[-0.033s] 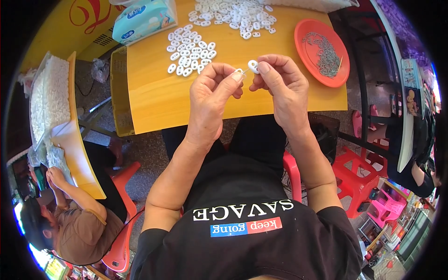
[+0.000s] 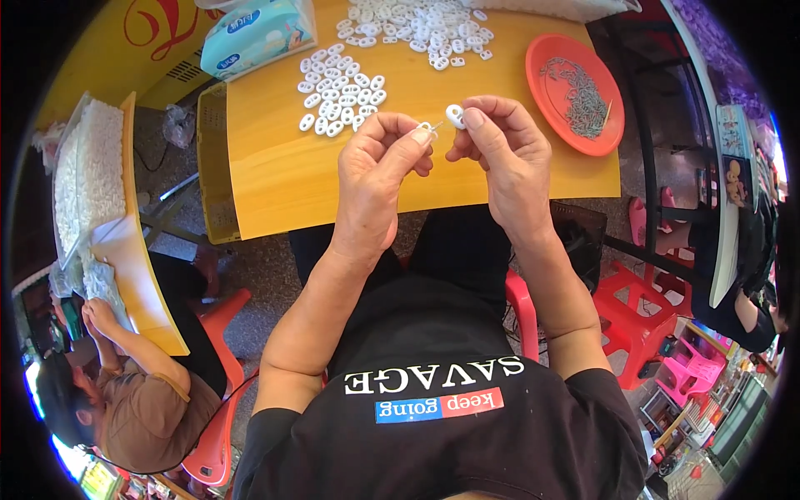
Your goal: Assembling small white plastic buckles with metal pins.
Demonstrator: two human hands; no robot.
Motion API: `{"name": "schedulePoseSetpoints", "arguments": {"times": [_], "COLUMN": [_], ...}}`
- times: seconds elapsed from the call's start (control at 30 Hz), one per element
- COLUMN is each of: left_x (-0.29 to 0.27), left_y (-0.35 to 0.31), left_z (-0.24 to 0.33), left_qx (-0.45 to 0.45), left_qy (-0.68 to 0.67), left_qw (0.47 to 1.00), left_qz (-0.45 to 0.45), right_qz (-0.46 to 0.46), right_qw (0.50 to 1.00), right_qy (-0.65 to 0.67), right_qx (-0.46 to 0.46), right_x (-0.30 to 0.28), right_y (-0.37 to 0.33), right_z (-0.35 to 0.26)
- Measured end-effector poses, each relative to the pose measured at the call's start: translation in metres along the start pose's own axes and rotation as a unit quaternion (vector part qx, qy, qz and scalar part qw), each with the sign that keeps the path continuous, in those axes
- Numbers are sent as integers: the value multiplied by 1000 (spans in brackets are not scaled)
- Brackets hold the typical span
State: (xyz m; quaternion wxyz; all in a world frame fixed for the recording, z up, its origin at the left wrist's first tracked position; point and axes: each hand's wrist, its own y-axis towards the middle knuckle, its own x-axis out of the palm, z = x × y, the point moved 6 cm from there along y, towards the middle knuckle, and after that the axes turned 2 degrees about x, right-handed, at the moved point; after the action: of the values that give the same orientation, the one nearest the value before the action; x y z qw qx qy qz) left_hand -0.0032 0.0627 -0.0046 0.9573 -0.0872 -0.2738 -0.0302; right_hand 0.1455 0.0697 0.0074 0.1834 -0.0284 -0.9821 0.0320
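Over the table's middle, my left hand (image 2: 373, 175) pinches a small white plastic piece (image 2: 426, 128) between thumb and forefinger. A thin metal pin (image 2: 438, 125) sticks out of that piece toward the right. Just across from it, my right hand (image 2: 512, 154) is closed on a white oval plastic piece with holes (image 2: 455, 115). A narrow gap separates the pin's tip from this oval piece. Beyond my left hand lies a group of similar white oval pieces (image 2: 333, 100). The red plate (image 2: 615, 87) to the right of my right hand carries many grey metal pins (image 2: 587, 110).
A larger heap of white pieces (image 2: 417, 29) covers the table's (image 2: 287, 187) far side. At its far left stands a blue tissue pack (image 2: 254, 37). Another person (image 2: 150, 392) works at a side table on the left. Red stools (image 2: 633, 308) stand at right.
The oval piece in my right hand has shifted very slightly right, away from the pin, so the gap is a little wider. All else looks the same.
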Motion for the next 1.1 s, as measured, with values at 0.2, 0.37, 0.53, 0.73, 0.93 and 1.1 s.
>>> {"name": "schedulePoseSetpoints", "arguments": {"times": [0.2,0.37,0.53,0.73,0.93,1.1], "left_x": [3,5,4,5,4,3], "left_y": [-1,0,-1,-2,-3,-2], "left_z": [0,0,1,2,1,1], "left_qx": [-3,1,6,13,21,11], "left_qy": [2,5,3,9,24,11], "left_qw": [1000,1000,1000,1000,999,999], "left_qz": [1,2,8,20,30,34], "right_qz": [26,16,-4,-5,6,5], "right_qw": [1000,1000,999,998,994,993], "right_qy": [5,-7,-34,-46,-87,-97], "right_qx": [0,-17,-29,-41,-60,-69], "right_x": [-1,3,5,6,8,10], "right_y": [0,-1,-2,-2,-4,-6], "right_z": [2,2,1,0,-3,-4]}}
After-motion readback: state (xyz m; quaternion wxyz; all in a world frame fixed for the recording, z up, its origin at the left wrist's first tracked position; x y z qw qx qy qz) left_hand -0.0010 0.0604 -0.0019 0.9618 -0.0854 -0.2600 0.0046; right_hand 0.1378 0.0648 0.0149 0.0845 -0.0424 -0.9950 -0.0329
